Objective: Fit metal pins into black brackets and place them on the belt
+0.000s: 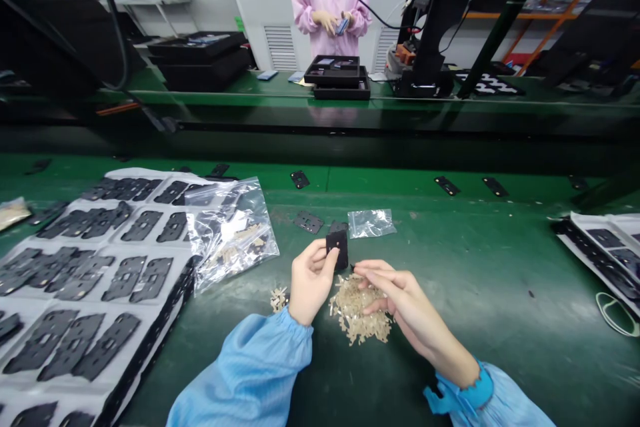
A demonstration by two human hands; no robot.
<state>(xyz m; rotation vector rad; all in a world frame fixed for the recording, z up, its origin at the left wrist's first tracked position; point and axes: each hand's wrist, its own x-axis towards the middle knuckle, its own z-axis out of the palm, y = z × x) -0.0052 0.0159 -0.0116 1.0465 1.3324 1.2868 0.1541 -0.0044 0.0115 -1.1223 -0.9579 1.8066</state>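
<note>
My left hand (pixel 309 283) is closed on a small black plate (pixel 339 245), holding it upright by thumb and fingers above the green bench. My right hand (pixel 397 300) hovers just right of it, fingers pinched together over a heap of small beige parts (pixel 357 317); what the fingertips hold is too small to make out. A few more beige parts (pixel 278 299) lie left of my left wrist. Both arms wear blue sleeves.
A white tray of black plates (pixel 95 280) fills the left, with a clear bag of parts (pixel 233 230) on its edge. A small empty bag (pixel 371 222) and loose black plates (pixel 309 221) lie ahead. Another tray (pixel 600 247) sits at the right. A person in pink (pixel 330 7) stands beyond the far bench.
</note>
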